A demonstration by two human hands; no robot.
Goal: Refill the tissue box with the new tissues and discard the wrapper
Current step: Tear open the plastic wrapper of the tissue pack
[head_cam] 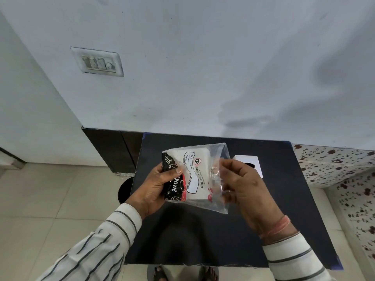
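Note:
Both hands hold a clear plastic tissue pack (197,175) above the dark table (284,209). The pack has a black and red printed end and a white stack of tissues inside. My left hand (157,186) grips the printed left end, thumb on top. My right hand (241,183) pinches the loose clear plastic on the right side of the pack. The white tissue box (254,163), with a dark round opening on top, sits on the table behind my right hand, partly hidden by it.
A black round bin (124,189) stands on the tiled floor to the left of the table. A dark cabinet (109,149) is against the wall at back left. A floral-patterned surface (334,163) lies right of the table. My feet show below the table's near edge.

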